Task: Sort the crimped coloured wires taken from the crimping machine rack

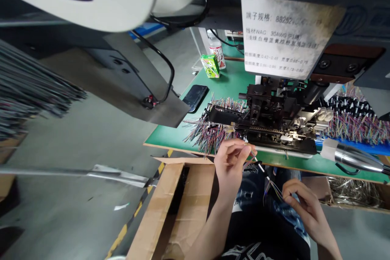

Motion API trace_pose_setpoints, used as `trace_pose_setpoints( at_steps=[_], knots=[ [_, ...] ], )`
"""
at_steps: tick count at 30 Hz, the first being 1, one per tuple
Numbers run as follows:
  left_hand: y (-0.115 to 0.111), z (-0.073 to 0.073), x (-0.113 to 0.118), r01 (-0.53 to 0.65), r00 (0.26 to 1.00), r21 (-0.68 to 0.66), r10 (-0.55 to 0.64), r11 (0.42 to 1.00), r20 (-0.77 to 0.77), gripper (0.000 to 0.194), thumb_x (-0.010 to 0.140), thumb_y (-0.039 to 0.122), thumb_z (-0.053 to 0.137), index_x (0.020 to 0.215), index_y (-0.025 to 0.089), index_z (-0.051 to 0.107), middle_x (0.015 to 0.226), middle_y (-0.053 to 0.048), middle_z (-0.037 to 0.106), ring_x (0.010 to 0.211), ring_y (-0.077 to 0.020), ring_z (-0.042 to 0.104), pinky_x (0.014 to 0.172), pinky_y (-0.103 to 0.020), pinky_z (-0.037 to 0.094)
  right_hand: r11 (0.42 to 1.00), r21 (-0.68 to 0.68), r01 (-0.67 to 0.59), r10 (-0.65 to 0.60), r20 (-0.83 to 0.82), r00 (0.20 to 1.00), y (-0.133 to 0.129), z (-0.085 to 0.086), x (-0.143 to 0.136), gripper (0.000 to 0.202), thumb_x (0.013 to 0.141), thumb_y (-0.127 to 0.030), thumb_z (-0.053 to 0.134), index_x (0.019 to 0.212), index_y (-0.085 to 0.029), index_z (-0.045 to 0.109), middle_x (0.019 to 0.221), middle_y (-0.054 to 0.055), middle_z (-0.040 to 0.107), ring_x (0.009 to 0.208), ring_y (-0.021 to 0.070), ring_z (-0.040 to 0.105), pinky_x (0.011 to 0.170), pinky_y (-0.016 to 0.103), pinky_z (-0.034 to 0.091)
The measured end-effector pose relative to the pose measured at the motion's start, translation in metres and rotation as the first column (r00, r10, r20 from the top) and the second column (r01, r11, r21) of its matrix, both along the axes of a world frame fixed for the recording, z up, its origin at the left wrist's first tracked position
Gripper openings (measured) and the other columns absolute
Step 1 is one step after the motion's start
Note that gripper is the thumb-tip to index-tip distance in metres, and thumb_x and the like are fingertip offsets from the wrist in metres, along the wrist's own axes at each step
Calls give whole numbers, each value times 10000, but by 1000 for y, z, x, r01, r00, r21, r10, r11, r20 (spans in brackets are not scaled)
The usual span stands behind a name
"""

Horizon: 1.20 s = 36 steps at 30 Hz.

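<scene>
Pinched in the fingers of my left hand (230, 159) is one end of a short multi-wire cable (268, 179), just in front of the crimping machine (276, 113). From there the cable slants down to the right, with white and black sections and thin coloured wires fanned out at its lower end. My right hand (306, 205) is closed at those loose wires, its thumb against the forefinger. A pile of similar wire bundles (207, 132) lies on the green table left of the machine; more bundles (355, 124) lie to its right.
On the green table (170, 136) are a black phone (195, 97), a green carton (211, 66) and a bottle (217, 50). A metal-tipped tool (355, 157) juts in at right. An open cardboard box (173, 199) stands below left; wire scraps (350, 191) fill another below right.
</scene>
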State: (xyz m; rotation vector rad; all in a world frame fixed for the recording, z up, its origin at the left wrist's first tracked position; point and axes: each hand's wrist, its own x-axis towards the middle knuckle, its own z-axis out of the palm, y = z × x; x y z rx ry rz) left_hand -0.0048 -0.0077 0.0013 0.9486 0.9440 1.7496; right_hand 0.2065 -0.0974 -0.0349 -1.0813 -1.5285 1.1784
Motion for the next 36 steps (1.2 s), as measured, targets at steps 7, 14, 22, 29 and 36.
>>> trace_pose_setpoints(
  at_steps=[7, 14, 22, 29, 36],
  knots=[
    [1, -3, 0, -19, 1000, 19, 19, 1000, 5, 203, 875, 277, 901, 951, 216, 723, 807, 2, 851, 680, -169, 830, 652, -221, 664, 997, -78, 6, -9, -44, 999, -1, -4, -2, 205, 1090, -331, 603, 912, -255, 670, 917, 16, 605, 860, 197, 559, 782, 286, 432],
    [1, -4, 0, -52, 998, 26, 53, 998, -16, 210, 862, 281, 912, 918, 205, 724, 802, -2, 849, 663, -179, 829, 641, -237, 666, 995, -99, 22, -27, -50, 998, 0, -6, -2, 216, 1070, -351, 638, 887, -244, 682, 901, 28, 616, 852, 209, 562, 775, 295, 441],
    [-1, -4, 0, -63, 998, 17, 63, 998, -27, 238, 853, 302, 920, 897, 197, 711, 793, -9, 845, 656, -171, 820, 651, -241, 658, 994, -96, 45, -48, -30, 998, 0, -5, -4, 269, 1064, -406, 628, 865, -234, 680, 875, 44, 613, 824, 229, 573, 746, 326, 460],
    [0, -2, 1, -90, 995, -10, 89, 996, -47, 290, 829, 369, 930, 884, 196, 704, 785, -15, 838, 649, -185, 816, 643, -263, 667, 993, -108, 37, -41, -40, 998, 0, -5, -5, 256, 1066, -399, 633, 868, -241, 670, 889, 40, 604, 842, 225, 559, 763, 318, 445],
    [1, -1, 0, -72, 997, 14, 72, 997, -10, 237, 832, 326, 935, 904, 195, 751, 777, -12, 844, 643, -167, 815, 644, -231, 670, 994, -105, 34, -41, -72, 997, 1, -6, -5, 256, 1067, -396, 633, 868, -241, 672, 878, 27, 605, 825, 215, 558, 759, 316, 433]
  ],
)
